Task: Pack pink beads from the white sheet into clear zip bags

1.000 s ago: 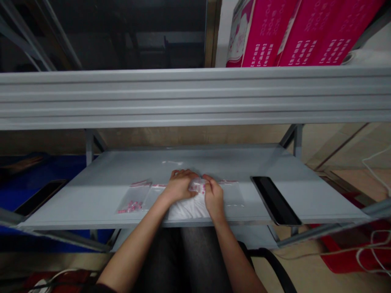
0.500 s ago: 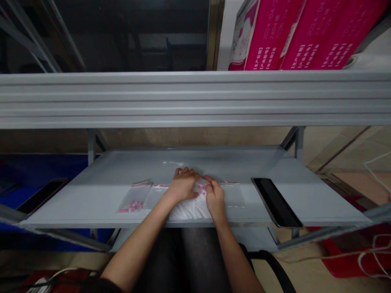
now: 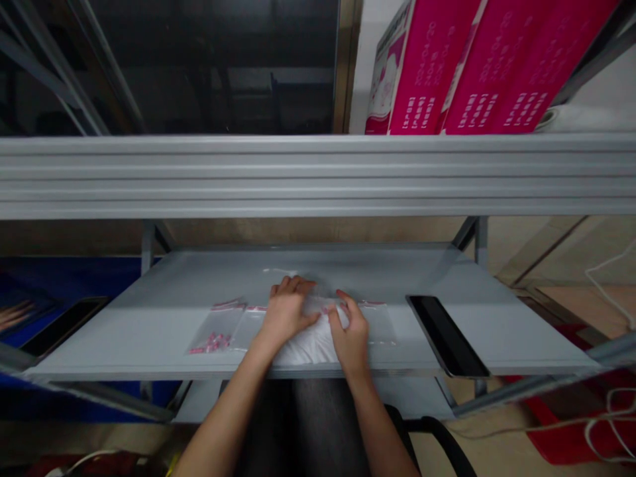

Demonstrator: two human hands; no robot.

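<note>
My left hand (image 3: 285,317) lies spread over a soft white plastic package (image 3: 311,348) at the front of the grey metal shelf (image 3: 149,344). My right hand (image 3: 350,336) holds the package's right side, fingertips curled in. A small clear bag with pink flecks (image 3: 325,307) shows between my hands, partly hidden. To the left, a clear zip bag of pink beads (image 3: 216,333) lies flat, touching a second clear bag (image 3: 248,328). A third clear bag (image 3: 380,323) lies beyond my right hand.
A black tablet-like slab (image 3: 444,334) lies on the shelf at the right, and a similar one (image 3: 64,324) lies lower left. A thick grey beam (image 3: 318,177) crosses above my hands. Magenta boxes (image 3: 467,73) stand higher up. Red mat and white cable (image 3: 571,424) lie at floor right.
My hands have spread slightly apart on the white package, with the right fingers lifting off the pink-flecked bag. The whole scene sits a little lower in the view.
</note>
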